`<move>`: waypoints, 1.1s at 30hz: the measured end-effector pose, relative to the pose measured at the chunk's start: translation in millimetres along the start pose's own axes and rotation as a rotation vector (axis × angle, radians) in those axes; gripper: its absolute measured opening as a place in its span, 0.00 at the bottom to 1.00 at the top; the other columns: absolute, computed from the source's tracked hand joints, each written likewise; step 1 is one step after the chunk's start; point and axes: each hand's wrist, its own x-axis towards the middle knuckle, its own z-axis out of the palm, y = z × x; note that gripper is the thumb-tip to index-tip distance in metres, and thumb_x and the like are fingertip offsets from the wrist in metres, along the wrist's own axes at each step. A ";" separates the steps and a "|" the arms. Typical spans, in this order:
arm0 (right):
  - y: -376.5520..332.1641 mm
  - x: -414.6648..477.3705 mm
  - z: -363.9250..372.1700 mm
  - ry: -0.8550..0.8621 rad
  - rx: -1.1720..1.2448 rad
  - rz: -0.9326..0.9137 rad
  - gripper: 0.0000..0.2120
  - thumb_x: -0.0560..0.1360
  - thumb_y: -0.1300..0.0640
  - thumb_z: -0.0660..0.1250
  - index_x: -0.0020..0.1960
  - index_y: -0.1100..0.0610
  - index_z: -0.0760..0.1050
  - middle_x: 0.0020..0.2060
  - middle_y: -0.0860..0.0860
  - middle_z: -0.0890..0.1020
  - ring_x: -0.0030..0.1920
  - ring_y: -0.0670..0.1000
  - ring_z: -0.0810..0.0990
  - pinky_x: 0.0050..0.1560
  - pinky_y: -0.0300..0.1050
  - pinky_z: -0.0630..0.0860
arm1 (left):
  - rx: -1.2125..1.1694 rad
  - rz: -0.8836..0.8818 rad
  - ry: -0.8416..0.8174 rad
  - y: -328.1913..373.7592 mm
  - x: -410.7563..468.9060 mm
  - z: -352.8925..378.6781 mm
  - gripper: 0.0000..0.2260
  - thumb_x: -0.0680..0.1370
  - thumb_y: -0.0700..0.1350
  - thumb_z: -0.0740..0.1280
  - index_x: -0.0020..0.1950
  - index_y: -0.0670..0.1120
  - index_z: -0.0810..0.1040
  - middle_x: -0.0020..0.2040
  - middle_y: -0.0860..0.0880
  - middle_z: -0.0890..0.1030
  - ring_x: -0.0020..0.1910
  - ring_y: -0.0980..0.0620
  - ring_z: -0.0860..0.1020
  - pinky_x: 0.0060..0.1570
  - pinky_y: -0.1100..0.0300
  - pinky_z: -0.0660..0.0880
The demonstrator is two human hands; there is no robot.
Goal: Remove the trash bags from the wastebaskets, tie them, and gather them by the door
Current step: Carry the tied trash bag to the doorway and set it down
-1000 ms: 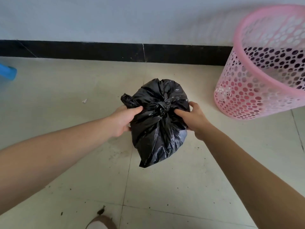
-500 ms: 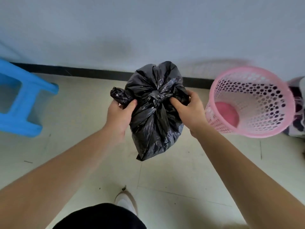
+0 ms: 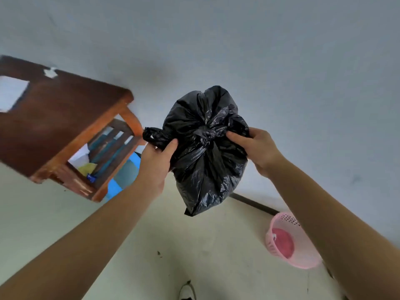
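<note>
Now the bag [image 3: 207, 148] is up at chest height, well clear of the floor [image 3: 205, 245], where a second ago it hung low over the tiles in front of the bin [image 3: 290, 241]; the view has swung up with it, so the bin that filled the right edge now sits small and far below the right forearm, emptied, its pink base showing; I judge from this that the person has stood up with the tied bag and that the next step is carrying it to the door, which is not in view.

Nearest, both forearms reach forward and up from the lower corners, elbows out of frame, wrists angled inward toward each other; a shoe [image 3: 187, 291] shows at the bottom edge between them.

Next out, the left hand [image 3: 157, 161] is clamped on the bag's left tail, thumb pressed over the plastic, the loose end sticking out past the knuckles; the right hand [image 3: 257, 148] pinches the right tail beside the knot [image 3: 204, 133]; the hands sit apart, either side of the knot, as they did a second ago, so the grip has not changed though the height has; the knot looks closed, though how tight I cannot tell.

Farther off to the left stands a desk [image 3: 54, 126], blurred, papers on top and in its shelf, with something blue [image 3: 121, 180] behind its leg; beyond all of it the wall [image 3: 281, 50] and its dark skirting [image 3: 255, 204].
</note>
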 end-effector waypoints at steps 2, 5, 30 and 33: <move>-63.1 -19.4 20.0 -0.060 -0.011 -0.053 0.13 0.72 0.56 0.77 0.55 0.60 0.83 0.48 0.55 0.87 0.51 0.55 0.87 0.60 0.54 0.80 | -0.026 0.080 0.020 62.6 -19.9 -19.5 0.16 0.77 0.44 0.72 0.64 0.44 0.78 0.60 0.47 0.84 0.59 0.47 0.82 0.62 0.46 0.77; -124.2 -48.4 45.3 -0.153 -0.001 -0.135 0.14 0.73 0.55 0.76 0.56 0.59 0.82 0.50 0.55 0.87 0.52 0.55 0.86 0.62 0.56 0.79 | -0.063 0.170 0.074 125.7 -56.6 -44.2 0.19 0.74 0.48 0.74 0.63 0.44 0.79 0.59 0.46 0.85 0.59 0.45 0.83 0.61 0.43 0.78; -80.3 -474.7 604.5 -1.310 -0.205 -0.390 0.14 0.81 0.42 0.62 0.64 0.44 0.75 0.54 0.39 0.82 0.55 0.42 0.80 0.60 0.44 0.74 | -0.271 0.388 1.201 139.5 -527.6 -518.9 0.10 0.84 0.43 0.62 0.64 0.46 0.78 0.55 0.52 0.86 0.54 0.54 0.84 0.49 0.59 0.78; -67.9 -528.0 666.8 -1.370 -0.182 -0.378 0.15 0.80 0.44 0.64 0.64 0.48 0.76 0.55 0.43 0.83 0.55 0.45 0.81 0.60 0.46 0.75 | -0.340 0.412 1.301 141.3 -565.9 -575.6 0.08 0.84 0.43 0.63 0.61 0.47 0.79 0.53 0.53 0.87 0.53 0.54 0.84 0.52 0.56 0.77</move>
